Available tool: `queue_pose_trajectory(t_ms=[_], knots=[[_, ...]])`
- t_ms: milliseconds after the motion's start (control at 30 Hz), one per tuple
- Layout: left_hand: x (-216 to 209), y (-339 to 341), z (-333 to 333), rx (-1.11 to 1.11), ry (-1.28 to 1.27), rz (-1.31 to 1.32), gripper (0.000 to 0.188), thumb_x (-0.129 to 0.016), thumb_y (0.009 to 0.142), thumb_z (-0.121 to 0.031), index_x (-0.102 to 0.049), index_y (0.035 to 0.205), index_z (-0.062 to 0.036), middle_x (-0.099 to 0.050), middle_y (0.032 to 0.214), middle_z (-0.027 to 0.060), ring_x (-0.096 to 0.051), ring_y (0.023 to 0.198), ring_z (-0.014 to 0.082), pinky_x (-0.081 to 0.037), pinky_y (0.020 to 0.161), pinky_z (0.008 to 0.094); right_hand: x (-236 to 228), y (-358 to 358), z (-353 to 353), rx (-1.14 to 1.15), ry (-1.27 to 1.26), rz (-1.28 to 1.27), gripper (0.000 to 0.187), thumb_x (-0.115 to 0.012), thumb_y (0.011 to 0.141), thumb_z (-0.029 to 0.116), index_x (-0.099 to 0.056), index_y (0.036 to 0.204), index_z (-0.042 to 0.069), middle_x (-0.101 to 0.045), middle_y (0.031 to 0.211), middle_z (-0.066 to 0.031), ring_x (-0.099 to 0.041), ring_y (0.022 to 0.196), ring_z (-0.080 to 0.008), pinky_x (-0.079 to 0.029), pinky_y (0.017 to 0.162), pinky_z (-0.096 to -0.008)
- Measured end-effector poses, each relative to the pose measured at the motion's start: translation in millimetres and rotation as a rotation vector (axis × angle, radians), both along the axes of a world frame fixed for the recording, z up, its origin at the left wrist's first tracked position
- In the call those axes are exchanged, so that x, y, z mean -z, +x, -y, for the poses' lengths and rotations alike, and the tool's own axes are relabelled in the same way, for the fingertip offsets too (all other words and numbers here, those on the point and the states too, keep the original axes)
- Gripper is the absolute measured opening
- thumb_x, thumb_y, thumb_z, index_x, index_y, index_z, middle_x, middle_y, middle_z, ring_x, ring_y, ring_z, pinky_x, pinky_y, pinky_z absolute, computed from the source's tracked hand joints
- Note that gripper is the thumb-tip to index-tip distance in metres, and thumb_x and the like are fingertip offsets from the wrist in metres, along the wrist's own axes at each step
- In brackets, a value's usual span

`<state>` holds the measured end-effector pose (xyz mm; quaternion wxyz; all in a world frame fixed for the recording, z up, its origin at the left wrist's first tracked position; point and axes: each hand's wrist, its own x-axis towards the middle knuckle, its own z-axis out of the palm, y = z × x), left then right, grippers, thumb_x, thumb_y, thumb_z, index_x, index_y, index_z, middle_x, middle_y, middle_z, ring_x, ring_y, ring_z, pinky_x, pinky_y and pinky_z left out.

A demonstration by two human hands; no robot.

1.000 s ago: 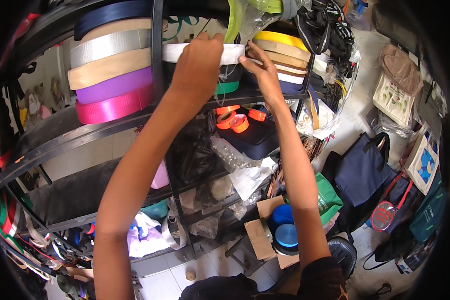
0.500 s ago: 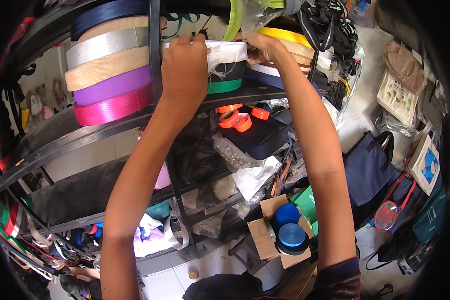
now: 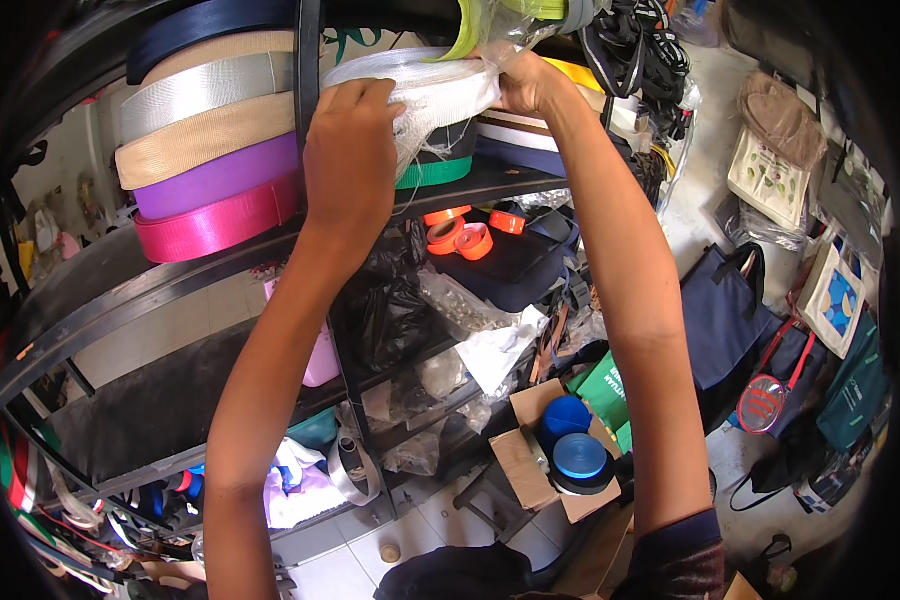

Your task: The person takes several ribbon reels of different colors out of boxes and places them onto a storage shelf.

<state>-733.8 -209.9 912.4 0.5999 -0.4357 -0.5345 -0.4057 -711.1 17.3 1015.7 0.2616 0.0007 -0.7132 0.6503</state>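
Note:
A thick roll of white webbing (image 3: 440, 100), with loose frayed threads trailing from its front, is gripped between my two hands on the upper shelf. My left hand (image 3: 352, 150) closes over its left side, back of the hand toward me. On its right side my right hand (image 3: 526, 84) holds the edge, with the fingers partly hidden behind the roll. Beneath the white roll lie a black roll and a green roll (image 3: 436, 174). Lime-green strap (image 3: 467, 32) and clear plastic hang just above the roll.
Left of the black upright (image 3: 308, 100) stand stacked rolls, among them a purple roll (image 3: 215, 172) and a pink roll (image 3: 220, 215). Orange tape rolls (image 3: 473, 240) sit on the shelf below. A cardboard box (image 3: 515, 450) with blue rolls stands lower down; bags (image 3: 720, 320) lie at right.
The white roll has risen and tilted, so its top face now shows. Both hands moved with it, and the view has shifted slightly.

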Motion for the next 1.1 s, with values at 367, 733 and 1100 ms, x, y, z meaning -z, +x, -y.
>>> queue_pose_trajectory(t_ms=[367, 733, 1100], knots=[[-29, 2, 0, 0.186, -0.105, 0.325, 0.027, -0.046, 0.088, -0.012, -0.063, 0.104, 0.0026, -0.063, 0.1, 0.0261, -0.059, 0.094, 0.0414, -0.044, 0.086, 0.0475, -7, 25, -64, 0.012, -0.163, -0.101, 0.031, -0.046, 0.091, 0.016, -0.06, 0.106, -0.008, -0.068, 0.1, -0.0229, -0.068, 0.087, -0.0341, -0.056, 0.083, -0.05], [-63, -4, -53, 0.911, -0.297, 1.016, 0.054, -0.063, 0.085, -0.04, -0.058, 0.119, 0.0014, -0.065, 0.104, 0.0126, -0.062, 0.095, 0.0215, -0.048, 0.089, 0.0343, -7, 78, -108, -0.058, 0.07, -0.162, 0.032, -0.072, 0.078, 0.023, -0.067, 0.093, -0.005, -0.07, 0.08, -0.0168, -0.068, 0.061, -0.0249, -0.059, 0.064, -0.037], [-73, -11, -106, 1.098, -0.103, 1.072, 0.038, -0.058, 0.092, -0.021, -0.055, 0.12, 0.005, -0.064, 0.112, 0.018, -0.066, 0.098, 0.0301, -0.056, 0.085, 0.0452, -13, 42, -126, -0.208, -0.04, -0.199, 0.026, -0.07, 0.079, 0.018, -0.066, 0.089, -0.005, -0.068, 0.078, -0.0161, -0.065, 0.062, -0.0263, -0.056, 0.065, -0.0365]])
